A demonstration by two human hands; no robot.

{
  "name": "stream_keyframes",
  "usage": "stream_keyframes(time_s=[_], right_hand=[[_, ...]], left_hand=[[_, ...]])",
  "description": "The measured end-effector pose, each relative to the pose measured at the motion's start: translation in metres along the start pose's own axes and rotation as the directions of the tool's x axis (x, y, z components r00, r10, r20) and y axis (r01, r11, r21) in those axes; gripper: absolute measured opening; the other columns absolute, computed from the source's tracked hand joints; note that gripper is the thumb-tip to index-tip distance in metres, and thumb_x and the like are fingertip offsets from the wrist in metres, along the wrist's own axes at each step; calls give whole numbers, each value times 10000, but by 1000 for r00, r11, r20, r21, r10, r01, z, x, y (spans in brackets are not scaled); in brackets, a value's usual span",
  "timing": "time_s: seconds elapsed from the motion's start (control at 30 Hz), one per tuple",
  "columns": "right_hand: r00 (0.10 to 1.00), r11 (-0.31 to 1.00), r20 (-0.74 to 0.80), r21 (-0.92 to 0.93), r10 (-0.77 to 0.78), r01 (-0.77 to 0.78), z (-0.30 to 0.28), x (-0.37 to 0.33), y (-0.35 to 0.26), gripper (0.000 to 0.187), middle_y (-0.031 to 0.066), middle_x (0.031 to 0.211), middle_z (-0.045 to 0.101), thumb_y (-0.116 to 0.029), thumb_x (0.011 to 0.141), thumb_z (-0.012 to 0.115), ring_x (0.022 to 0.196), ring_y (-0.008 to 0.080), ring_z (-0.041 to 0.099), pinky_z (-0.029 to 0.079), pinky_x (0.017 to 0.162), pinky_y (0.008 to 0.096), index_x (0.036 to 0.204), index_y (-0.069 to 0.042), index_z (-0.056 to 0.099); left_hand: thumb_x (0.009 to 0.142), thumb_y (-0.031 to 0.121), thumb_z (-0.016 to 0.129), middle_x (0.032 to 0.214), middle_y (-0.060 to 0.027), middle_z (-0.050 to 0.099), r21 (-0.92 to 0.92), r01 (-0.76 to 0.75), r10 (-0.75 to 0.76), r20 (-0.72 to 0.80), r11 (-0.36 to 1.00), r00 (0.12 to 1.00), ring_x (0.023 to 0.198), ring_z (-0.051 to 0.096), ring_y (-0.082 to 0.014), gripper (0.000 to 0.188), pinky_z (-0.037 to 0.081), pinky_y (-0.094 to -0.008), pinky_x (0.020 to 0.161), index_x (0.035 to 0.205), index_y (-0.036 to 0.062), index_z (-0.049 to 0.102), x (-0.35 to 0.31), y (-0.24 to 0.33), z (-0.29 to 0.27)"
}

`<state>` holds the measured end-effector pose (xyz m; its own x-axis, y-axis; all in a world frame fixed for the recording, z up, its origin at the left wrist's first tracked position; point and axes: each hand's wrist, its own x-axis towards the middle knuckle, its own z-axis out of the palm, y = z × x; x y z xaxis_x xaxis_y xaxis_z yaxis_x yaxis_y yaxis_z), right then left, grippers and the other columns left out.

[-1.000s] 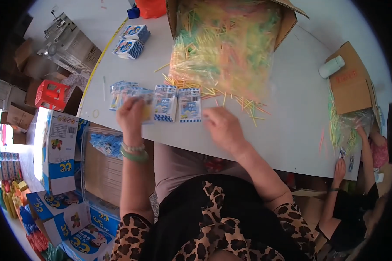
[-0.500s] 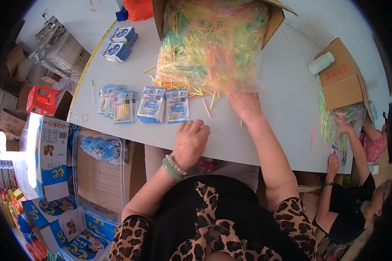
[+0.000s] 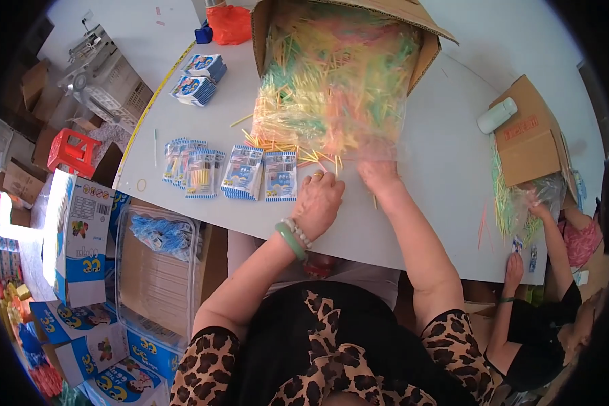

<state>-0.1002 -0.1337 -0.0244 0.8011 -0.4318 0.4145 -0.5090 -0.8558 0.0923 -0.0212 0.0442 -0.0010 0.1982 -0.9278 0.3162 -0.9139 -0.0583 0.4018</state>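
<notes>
A big clear plastic bag [image 3: 331, 88] full of thin yellow, green and pink sticks spills out of an open cardboard box [image 3: 431, 54]. Loose sticks [image 3: 291, 146] lie along its near edge. At that edge my right hand [image 3: 379, 174] reaches in, its fingers hidden behind the plastic. My left hand [image 3: 318, 201] is closed beside the loose sticks, fingers bent together with the tips out of sight. Left of it lie small blue-and-white packets: a single packet [image 3: 280, 177], a stack of packets [image 3: 242, 173] and a spread group [image 3: 201, 173] with sticks showing through.
Bundled packets [image 3: 197, 80] and a red bag [image 3: 230, 26] stand at the far left of the table [image 3: 453, 203]. On the right, a co-worker's hand [image 3: 514, 271] works by another carton [image 3: 526, 135] with a white bottle [image 3: 497, 116]. A clear bin [image 3: 157, 277] sits below the left edge.
My left hand has moved right and away from me, up to the loose sticks. My right hand stays at the bag's edge, its fingers further under the plastic. The view has shifted slightly.
</notes>
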Motion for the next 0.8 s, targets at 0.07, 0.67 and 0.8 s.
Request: stream_keyframes(time_s=[0.07, 0.67, 0.8], right_hand=[[984, 991, 149, 73, 96, -108, -12, 6, -3, 209, 173, 863, 627, -95, 757, 525, 849, 343, 602, 456, 767, 471, 923, -12, 620], [987, 922, 155, 385, -28, -34, -32, -18, -41, 79, 181, 888, 612, -75, 822, 510, 864, 346, 599, 459, 752, 456, 863, -26, 556], [977, 928, 186, 372, -102, 26, -39, -15, -50, 80, 164, 923, 615, -88, 813, 522, 882, 334, 601, 460, 761, 440, 858, -37, 563]], left_hand=[[687, 81, 673, 886, -107, 564, -16, -9, 8, -57, 1000, 998, 930, 557, -312, 179, 439, -415, 815, 838, 56, 581, 10, -4, 5], [928, 234, 563, 703, -92, 636, -904, 338, -572, 137, 261, 808, 570, 622, -161, 269, 507, -282, 501, 898, -27, 619, 36, -30, 18], [903, 187, 574, 605, -78, 607, -753, 376, -586, -17, 540, 810, 554, 611, -153, 235, 491, -284, 482, 840, -34, 624, 30, -39, 26]])
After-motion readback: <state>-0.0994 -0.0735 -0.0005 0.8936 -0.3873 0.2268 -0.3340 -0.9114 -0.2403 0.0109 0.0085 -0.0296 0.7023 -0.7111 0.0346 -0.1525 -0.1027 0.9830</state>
